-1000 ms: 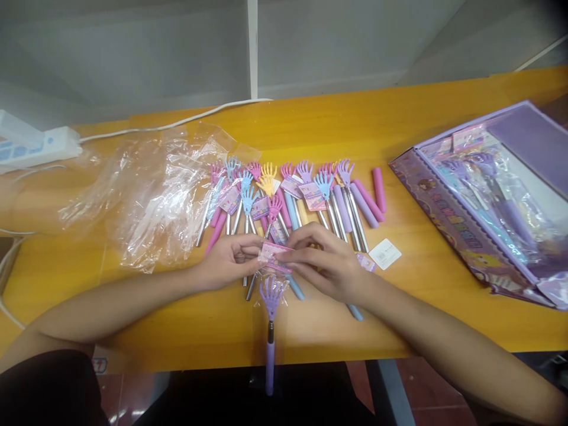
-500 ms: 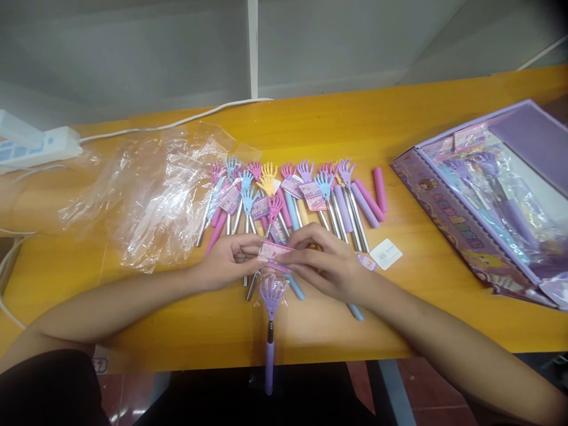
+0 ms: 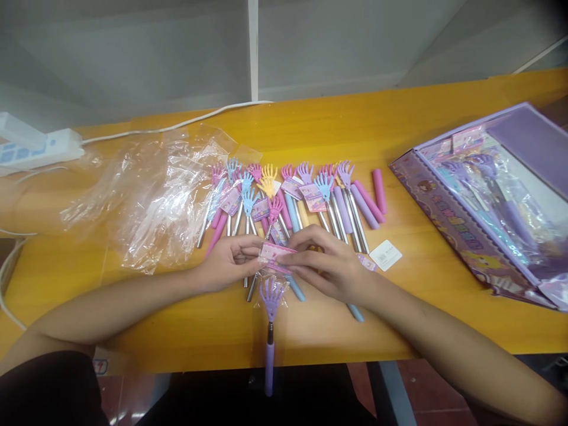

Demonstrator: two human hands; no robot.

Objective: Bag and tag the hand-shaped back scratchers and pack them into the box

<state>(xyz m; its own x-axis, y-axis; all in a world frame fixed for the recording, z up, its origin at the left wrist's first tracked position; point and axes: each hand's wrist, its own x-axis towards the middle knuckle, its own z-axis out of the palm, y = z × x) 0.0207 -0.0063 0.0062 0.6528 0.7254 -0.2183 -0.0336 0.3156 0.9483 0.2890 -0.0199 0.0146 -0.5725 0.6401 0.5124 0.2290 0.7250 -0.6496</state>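
Note:
Between my two hands is the pink printed header card (image 3: 276, 257) of a clear plastic bag. My left hand (image 3: 233, 260) pinches its left end, and the fingers of my right hand (image 3: 326, 263) are closed on its right end. Below the card hangs a purple back scratcher (image 3: 270, 343) in the bag, its hand-shaped head up and its grip past the table's front edge. Behind my hands lie several unwrapped back scratchers (image 3: 324, 189) with pink, blue, yellow and purple heads and metal rods. My fingers partly hide the card.
Crumpled clear bags (image 3: 164, 201) lie to the left, near a white power strip (image 3: 39, 148) with its cable. At the right stands an open purple box (image 3: 461, 225) with bagged back scratchers inside. A white label (image 3: 386, 255) and a pink tube (image 3: 379, 191) lie near it.
Both hands keep their hold on the header card, and the bagged back scratcher hangs in the same place. The view has shifted very slightly.

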